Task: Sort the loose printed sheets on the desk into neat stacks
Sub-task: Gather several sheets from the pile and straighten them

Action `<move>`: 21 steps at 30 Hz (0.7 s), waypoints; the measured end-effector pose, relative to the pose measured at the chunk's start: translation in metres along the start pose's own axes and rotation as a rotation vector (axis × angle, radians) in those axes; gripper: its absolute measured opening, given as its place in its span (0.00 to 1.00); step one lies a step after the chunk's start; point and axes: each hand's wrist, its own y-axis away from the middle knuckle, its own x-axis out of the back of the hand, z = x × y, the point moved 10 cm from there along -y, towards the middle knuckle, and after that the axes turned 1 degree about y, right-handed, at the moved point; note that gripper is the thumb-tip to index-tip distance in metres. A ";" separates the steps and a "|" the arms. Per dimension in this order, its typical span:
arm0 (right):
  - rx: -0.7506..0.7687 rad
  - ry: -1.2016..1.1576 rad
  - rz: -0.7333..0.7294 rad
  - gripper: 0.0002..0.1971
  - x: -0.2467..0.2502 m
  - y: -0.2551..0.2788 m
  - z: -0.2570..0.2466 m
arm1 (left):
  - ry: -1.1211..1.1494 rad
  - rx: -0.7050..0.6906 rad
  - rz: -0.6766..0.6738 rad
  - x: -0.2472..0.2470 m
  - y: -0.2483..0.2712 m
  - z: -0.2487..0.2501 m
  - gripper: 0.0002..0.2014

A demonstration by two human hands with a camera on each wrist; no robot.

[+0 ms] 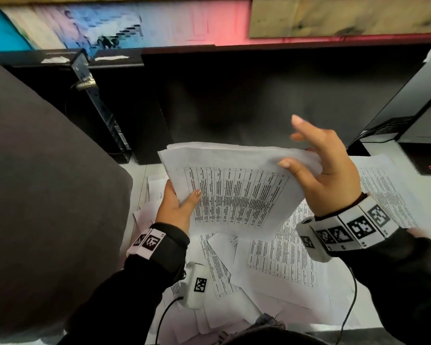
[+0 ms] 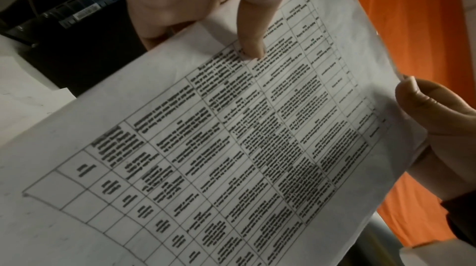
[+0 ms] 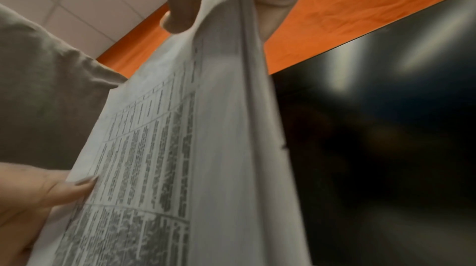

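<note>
While loose printed sheets (image 1: 279,260) litter the surface (image 1: 373,317): one sheaf (image 1: 234,190), held aloft; left hand (image 1: 177,207) and right hand (image 1: 326,170) both pinching its edges.

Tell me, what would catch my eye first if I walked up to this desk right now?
Probably the bundle of printed sheets held up above the desk, with the left hand gripping its near left corner and the right hand pinching its far right edge. Under it, loose sheets lie criss-crossed over the white desk. A dark monitor stands right behind.
</note>
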 end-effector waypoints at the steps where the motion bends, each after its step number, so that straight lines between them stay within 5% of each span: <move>1: 0.014 0.022 -0.022 0.21 -0.003 0.000 -0.002 | -0.003 0.004 -0.014 -0.001 0.000 -0.001 0.19; 5: -0.043 0.076 -0.070 0.20 -0.010 -0.001 0.003 | -0.028 0.012 -0.037 -0.006 0.000 -0.005 0.19; 10: -0.285 -0.175 -0.036 0.29 -0.007 0.005 0.026 | 0.024 0.013 -0.015 -0.003 -0.002 -0.007 0.19; 14: -0.387 -0.342 0.063 0.16 -0.007 0.015 0.044 | 0.060 0.008 -0.015 -0.003 -0.001 -0.005 0.19; 21: -0.868 -0.666 0.109 0.23 -0.022 0.041 0.069 | 0.063 0.009 -0.026 -0.012 0.000 -0.007 0.17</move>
